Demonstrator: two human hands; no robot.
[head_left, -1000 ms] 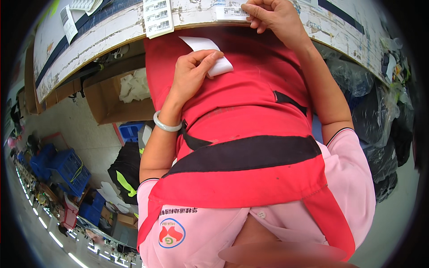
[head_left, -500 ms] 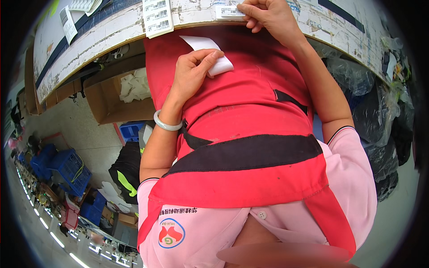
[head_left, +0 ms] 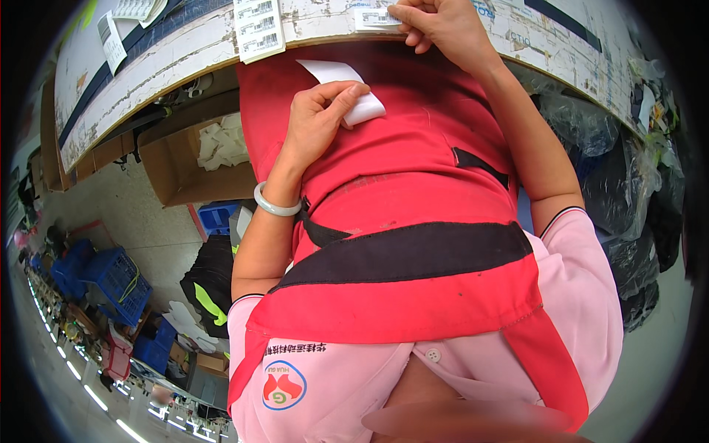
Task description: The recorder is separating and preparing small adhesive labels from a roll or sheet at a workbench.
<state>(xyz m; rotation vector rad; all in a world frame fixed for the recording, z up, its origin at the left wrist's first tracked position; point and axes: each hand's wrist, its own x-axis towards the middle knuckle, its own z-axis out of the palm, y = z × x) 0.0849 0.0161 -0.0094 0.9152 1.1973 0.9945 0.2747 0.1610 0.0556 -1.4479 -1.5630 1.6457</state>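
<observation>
My left hand pinches a curled white paper strip between thumb and fingers, in front of the red apron. Up at the table edge, my right hand has its thumb and index finger closed at the right end of a small white barcode label. That label rests on a thin white stack by the edge. Left of it, a strip of barcode labels lies on the table and hangs slightly over its edge.
The scuffed white table spans the top. More printed labels lie at its far left. Below are a cardboard box with white paper and a blue crate. Dark plastic bags hang or lie at the right.
My right hand has shifted very slightly to the left with its fingers still at the label. The left hand and its paper strip look unmoved.
</observation>
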